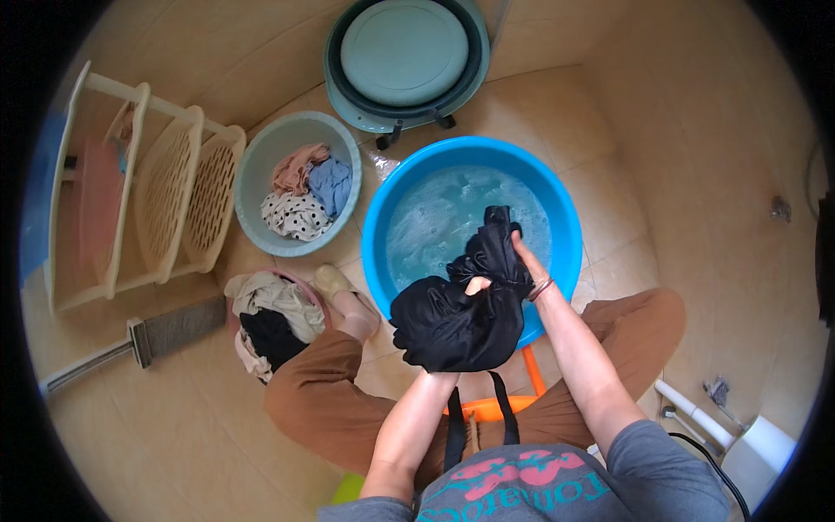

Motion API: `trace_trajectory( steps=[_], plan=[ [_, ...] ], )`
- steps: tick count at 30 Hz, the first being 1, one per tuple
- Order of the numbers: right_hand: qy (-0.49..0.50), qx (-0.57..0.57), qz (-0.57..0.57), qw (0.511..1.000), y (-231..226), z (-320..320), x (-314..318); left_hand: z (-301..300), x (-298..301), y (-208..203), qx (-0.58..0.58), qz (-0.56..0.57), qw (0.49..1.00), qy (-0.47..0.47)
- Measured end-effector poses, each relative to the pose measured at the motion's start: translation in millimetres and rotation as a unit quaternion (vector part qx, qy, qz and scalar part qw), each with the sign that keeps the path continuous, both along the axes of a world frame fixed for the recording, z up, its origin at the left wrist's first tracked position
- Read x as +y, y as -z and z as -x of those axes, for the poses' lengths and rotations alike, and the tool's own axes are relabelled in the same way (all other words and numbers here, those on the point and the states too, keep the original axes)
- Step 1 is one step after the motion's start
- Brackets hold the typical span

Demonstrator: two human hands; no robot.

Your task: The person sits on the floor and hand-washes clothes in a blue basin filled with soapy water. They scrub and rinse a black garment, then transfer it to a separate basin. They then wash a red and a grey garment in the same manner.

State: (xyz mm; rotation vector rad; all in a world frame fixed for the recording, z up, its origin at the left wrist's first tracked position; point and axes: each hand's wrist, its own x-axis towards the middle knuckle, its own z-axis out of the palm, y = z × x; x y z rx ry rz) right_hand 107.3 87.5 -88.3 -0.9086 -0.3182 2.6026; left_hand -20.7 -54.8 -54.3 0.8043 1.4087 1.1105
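A wet, dark black garment [461, 326] is bunched up between my two hands, over the near side of a round blue basin [376, 252]. My right hand [532, 264] grips its right side, thumb up along the cloth, with a band on the wrist. Most of my left hand [477, 285] is covered by the garment; only a bit of skin shows through the folds, and that hand holds the cloth from below. Cloudy, slightly foamy water [426, 226] fills the basin beneath.
Left of the basin stands a pale green tub [252, 222] with pink, blue and polka-dot clothes. Nearer, a pink basin [233, 317] holds beige and black clothes. A cream rack [130, 283], a flat mop [178, 331] and stacked folding basins [404, 52] line the walls.
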Motion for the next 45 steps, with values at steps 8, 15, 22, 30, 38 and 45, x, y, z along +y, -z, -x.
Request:
trace_trajectory(
  steps=[8,15,22,30,38,45],
  plan=[
    [-0.046,0.007,-0.149,0.988,-23.2,15.7,22.2,8.6,-1.4,-4.0,0.009,0.002,1.0,-0.008],
    [-0.085,-0.301,-0.438,0.843,-4.5,55.1,25.1,12.8,-9.8,-7.0,0.015,0.009,1.0,-0.018],
    [-0.167,-0.497,-0.506,0.685,-6.0,80.0,-2.9,15.4,-13.6,-7.4,0.019,0.01,0.999,-0.026],
    [-0.068,0.058,-0.14,0.986,-57.5,48.4,22.0,30.2,-10.7,-10.0,0.027,0.004,0.999,-0.041],
    [-0.22,-0.108,-0.291,0.925,-58.3,64.5,8.2,40.2,-7.4,-18.2,0.034,-0.004,0.998,-0.048],
    [-0.131,-0.149,-0.55,0.811,-81.2,110.4,-0.9,38.9,-19.1,-12.9,0.029,0.011,0.998,-0.063]
  ],
)
